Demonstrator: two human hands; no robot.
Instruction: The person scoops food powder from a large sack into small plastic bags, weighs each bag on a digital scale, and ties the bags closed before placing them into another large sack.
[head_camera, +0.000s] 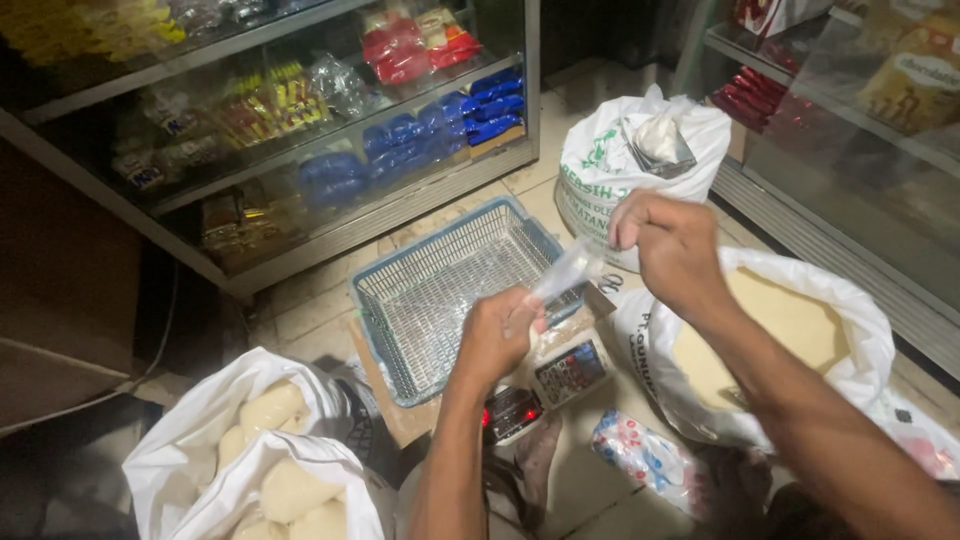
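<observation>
My left hand (497, 333) and my right hand (668, 243) both grip a small clear plastic bag (562, 275), stretched between them above a digital scale (548, 388). The left hand holds its lower end, the right hand pinches the upper end. Right of my right arm stands an open white sack (860, 335) of pale yellowish flour. An empty blue-grey wire basket (437, 290) lies on the floor just behind my left hand.
A second white sack (612, 165) with a metal scoop (655, 145) stands at the back. A white bag (190, 450) of filled packets sits at the lower left. Glass display cabinets (300, 130) with packaged goods line the back and right. A printed plastic bag (640, 450) lies near the scale.
</observation>
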